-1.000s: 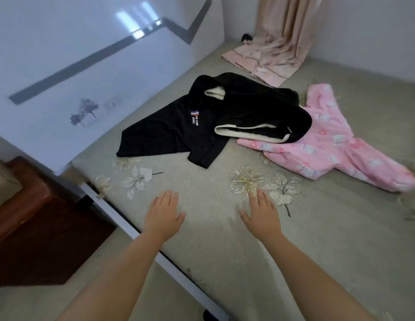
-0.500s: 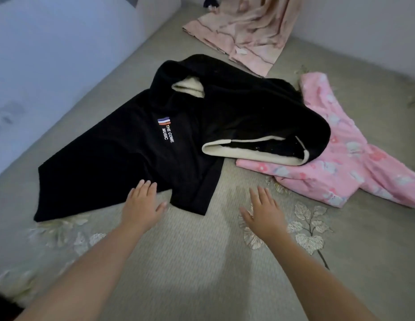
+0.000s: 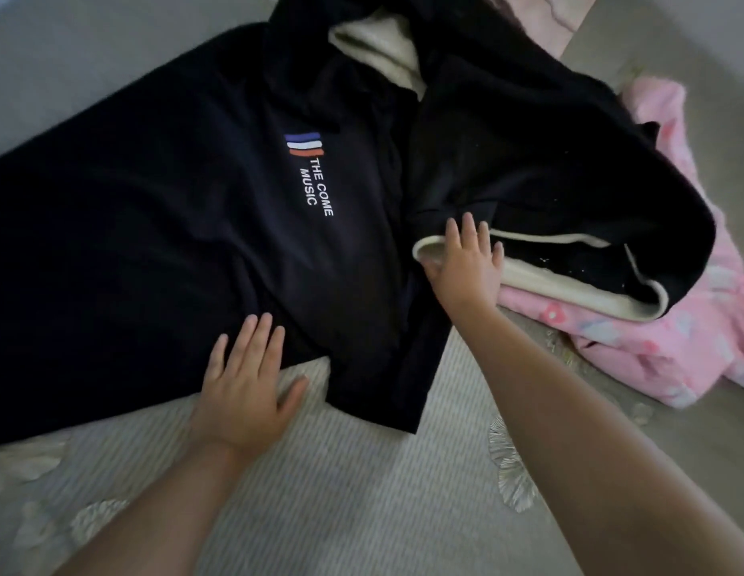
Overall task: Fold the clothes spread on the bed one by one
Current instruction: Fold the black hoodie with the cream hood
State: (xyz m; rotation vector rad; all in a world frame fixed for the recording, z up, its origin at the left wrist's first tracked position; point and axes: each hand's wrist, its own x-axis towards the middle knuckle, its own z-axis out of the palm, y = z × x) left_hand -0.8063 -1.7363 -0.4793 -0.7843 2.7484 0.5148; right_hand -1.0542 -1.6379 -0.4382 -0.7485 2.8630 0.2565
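No containers here, we're just working on the bed [image 3: 362,513]. The black shirt [image 3: 175,243] is lying flat, running diagonally from lower left toward its collar at top. Our left hand [image 3: 245,380] is resting on its hem, fingers straight. Our right hand [image 3: 465,264] is touching the cream-lined black garment [image 3: 548,168], fingers spread, over the pink pajamas [image 3: 673,334].

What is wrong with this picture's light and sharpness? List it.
Head view: dim, flat light, so the black T-shirt shows almost no folds; the white print reads clearly; left hand and right hand are slightly soft; the pink garment blurs toward the right edge; wide-angle bending stretches the forearms; no glare.
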